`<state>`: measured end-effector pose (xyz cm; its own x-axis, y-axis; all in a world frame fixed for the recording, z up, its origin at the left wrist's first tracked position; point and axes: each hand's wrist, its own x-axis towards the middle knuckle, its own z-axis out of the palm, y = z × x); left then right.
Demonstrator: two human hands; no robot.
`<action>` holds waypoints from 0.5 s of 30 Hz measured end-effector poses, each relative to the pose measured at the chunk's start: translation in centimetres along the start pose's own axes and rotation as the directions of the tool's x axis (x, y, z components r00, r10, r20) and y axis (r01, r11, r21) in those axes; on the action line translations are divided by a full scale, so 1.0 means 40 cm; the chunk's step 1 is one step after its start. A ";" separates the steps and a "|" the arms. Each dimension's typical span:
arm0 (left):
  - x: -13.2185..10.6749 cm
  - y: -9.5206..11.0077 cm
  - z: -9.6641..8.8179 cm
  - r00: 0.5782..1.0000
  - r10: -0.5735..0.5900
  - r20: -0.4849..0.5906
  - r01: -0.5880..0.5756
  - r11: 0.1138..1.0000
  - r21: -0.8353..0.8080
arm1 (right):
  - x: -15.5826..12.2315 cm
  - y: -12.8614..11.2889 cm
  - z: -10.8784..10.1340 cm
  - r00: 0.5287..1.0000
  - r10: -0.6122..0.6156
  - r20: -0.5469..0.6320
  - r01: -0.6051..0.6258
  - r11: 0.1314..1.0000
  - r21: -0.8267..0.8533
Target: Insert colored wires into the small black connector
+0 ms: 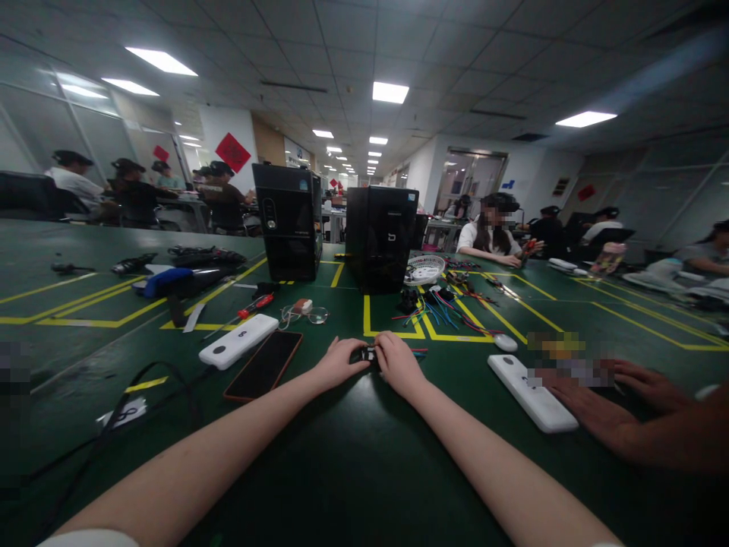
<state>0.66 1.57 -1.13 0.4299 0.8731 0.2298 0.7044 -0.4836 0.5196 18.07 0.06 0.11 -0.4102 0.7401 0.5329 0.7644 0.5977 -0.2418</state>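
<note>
Green counter point(319, 479) w/ yellow tape lines fills most of the lower view, both ends cut off. Two tall blk PC cases stand on it, L case point(288, 228) & R case point(381, 239), hiding much of what's behind. Own forearms point(250, 437) run in from the bottom edge, elbows out of view. At R, a co-worker's forearm point(672, 441), dark & cut off by the edge; what their hands point(607, 422) hold is pixelated, can't ID. Wht perforated basket point(426, 269) just beside R case. R wht unit point(532, 393) is partly pixelated, mark unreadable; L wht unit point(239, 342) shows an "8". Phone point(265, 366) beside it, screen dark. L hand point(345, 361) & R hand point(399, 365) meet front-centre, each grip narrow, pinching one small blk part point(369, 354) b/w them; fingers hide most of it, type unclear, can't tell if it touches the counter. Glasses point(319, 314) lie beyond L hand, thin frame hard to make out. Coloured wires point(420, 352) poke out past R hand, near ends hidden.
</note>
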 end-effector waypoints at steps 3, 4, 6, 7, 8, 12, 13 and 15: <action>-0.001 0.001 -0.002 1.000 -0.004 -0.006 0.004 1.000 -0.008 | 0.002 0.000 -0.004 1.000 -0.023 -0.007 0.023 1.000 -0.011; -0.002 0.002 -0.003 1.000 -0.009 -0.016 0.009 1.000 -0.013 | 0.002 -0.002 -0.005 0.999 -0.031 -0.012 0.031 0.999 -0.013; -0.002 0.005 -0.006 0.998 -0.025 -0.050 0.024 0.999 -0.022 | 0.000 -0.005 -0.007 0.998 -0.053 -0.021 0.052 0.999 -0.010; -0.002 0.006 -0.007 0.997 -0.036 -0.070 0.034 0.999 -0.025 | -0.001 -0.007 -0.008 0.998 -0.066 -0.020 0.066 0.998 -0.005; -0.002 0.007 -0.007 0.995 -0.046 -0.088 0.044 0.999 -0.026 | -0.002 -0.008 -0.009 0.997 -0.082 -0.012 0.082 0.997 0.002; 0.000 0.007 -0.005 0.991 -0.079 -0.104 0.078 0.997 -0.016 | -0.009 -0.010 -0.012 0.990 -0.136 0.048 0.136 0.991 0.018; 0.001 0.006 -0.004 0.991 -0.083 -0.103 0.082 0.996 -0.015 | -0.010 -0.011 -0.013 0.988 -0.147 0.055 0.146 0.989 0.020; 0.002 0.002 -0.002 0.991 -0.082 -0.107 0.081 0.997 -0.017 | -0.011 -0.013 -0.015 0.985 -0.162 0.053 0.161 0.987 0.024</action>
<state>0.70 1.59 -0.99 0.3075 0.9114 0.2734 0.7271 -0.4104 0.5503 18.14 -0.78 0.48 -0.5544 0.6491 0.5208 0.6764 0.7160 -0.1724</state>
